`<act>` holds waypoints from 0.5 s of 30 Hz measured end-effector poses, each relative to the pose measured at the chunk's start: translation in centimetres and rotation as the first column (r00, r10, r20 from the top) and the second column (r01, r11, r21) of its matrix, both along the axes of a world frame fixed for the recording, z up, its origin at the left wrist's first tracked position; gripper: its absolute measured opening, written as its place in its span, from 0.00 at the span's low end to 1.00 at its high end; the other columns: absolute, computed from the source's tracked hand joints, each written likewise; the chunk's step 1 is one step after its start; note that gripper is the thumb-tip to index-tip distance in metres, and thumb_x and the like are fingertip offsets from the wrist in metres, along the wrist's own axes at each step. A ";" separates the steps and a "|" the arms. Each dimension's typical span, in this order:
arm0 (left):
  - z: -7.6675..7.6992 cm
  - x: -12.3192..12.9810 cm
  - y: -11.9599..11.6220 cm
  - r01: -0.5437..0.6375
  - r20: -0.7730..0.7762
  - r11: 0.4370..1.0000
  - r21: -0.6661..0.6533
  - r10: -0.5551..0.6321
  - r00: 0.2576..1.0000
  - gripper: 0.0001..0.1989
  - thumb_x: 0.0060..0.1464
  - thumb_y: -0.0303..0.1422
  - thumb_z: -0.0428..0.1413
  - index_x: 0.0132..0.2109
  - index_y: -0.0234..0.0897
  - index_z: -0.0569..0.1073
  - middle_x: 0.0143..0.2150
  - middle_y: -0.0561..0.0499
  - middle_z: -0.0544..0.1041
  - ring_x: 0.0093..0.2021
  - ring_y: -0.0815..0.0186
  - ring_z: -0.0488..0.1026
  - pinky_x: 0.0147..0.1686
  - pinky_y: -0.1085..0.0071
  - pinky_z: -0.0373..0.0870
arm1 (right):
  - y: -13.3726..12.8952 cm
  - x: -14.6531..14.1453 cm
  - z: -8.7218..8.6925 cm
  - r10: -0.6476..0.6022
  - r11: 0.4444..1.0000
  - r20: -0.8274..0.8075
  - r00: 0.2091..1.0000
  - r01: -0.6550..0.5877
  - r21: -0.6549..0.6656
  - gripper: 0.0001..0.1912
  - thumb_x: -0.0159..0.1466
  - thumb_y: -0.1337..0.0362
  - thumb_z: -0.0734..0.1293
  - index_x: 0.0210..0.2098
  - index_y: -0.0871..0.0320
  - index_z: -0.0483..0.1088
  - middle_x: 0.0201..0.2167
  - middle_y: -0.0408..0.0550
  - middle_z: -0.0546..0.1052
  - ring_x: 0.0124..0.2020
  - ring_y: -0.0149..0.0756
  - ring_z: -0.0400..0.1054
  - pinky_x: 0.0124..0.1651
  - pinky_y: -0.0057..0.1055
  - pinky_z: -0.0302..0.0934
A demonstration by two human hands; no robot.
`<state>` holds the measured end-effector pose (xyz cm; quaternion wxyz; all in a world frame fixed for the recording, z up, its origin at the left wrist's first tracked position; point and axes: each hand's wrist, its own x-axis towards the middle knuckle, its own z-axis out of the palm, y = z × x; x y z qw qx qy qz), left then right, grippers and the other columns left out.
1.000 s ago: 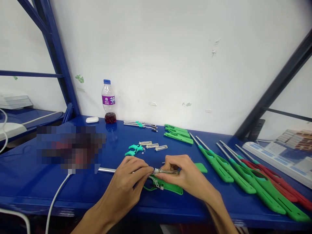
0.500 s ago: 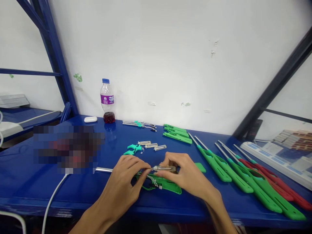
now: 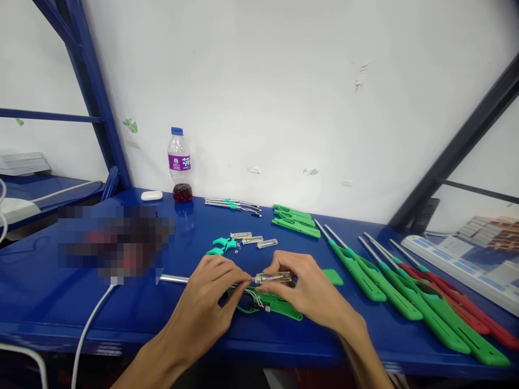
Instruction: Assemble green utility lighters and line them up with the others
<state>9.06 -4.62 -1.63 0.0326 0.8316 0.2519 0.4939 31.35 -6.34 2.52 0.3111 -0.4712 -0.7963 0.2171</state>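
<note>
The fingers (image 3: 244, 276) of the left hand (image 3: 211, 294) pinch the narrow tip of a clear tube (image 3: 273, 277), while the right hand (image 3: 310, 281) grips its barrel between thumb and fingertips. The tube lies roughly level, just above an open green shell (image 3: 286, 307) on the desk (image 3: 141, 319). Thin white wires (image 3: 253, 296) lie loose in the shell; a metal rod (image 3: 174, 279) shows beyond the left hand, its other end hidden.

The tube looks light, stiff and smooth, so it could slip or roll; the barrel's long sides offer the surest hold. Its slim tip is probably the fragile part and wants only a soft pinch. The wires seem limp and easily snagged; the shell, light and fairly rigid, is best held by its outer edges.

Farther off lie teal pieces (image 3: 217, 250) and three spare tubes (image 3: 267, 243), then stacked green shells (image 3: 295, 221) and, near the wall, thin metal rods (image 3: 231, 204) with teal collars.
</note>
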 end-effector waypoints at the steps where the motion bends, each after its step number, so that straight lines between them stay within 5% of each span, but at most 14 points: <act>1: 0.0 0.0 0.0 -0.001 0.000 1.000 0.011 0.001 1.000 0.08 0.66 0.21 0.58 0.44 0.38 0.78 0.37 0.53 0.80 0.39 0.63 0.74 0.43 0.64 0.68 | 0.0 0.0 0.0 -0.002 1.000 0.005 1.000 0.002 -0.001 0.17 0.67 0.58 0.75 0.30 0.55 0.65 0.32 0.37 0.77 0.32 0.33 0.67 0.34 0.28 0.54; 15: 0.1 0.0 -0.3 0.002 -0.023 0.998 0.061 -0.001 1.000 0.09 0.64 0.18 0.58 0.44 0.35 0.78 0.35 0.51 0.80 0.38 0.63 0.74 0.43 0.63 0.67 | -0.1 -0.2 -0.2 0.006 1.000 -0.040 0.999 -0.006 -0.005 0.17 0.67 0.59 0.75 0.29 0.55 0.64 0.31 0.38 0.78 0.29 0.32 0.66 0.31 0.27 0.55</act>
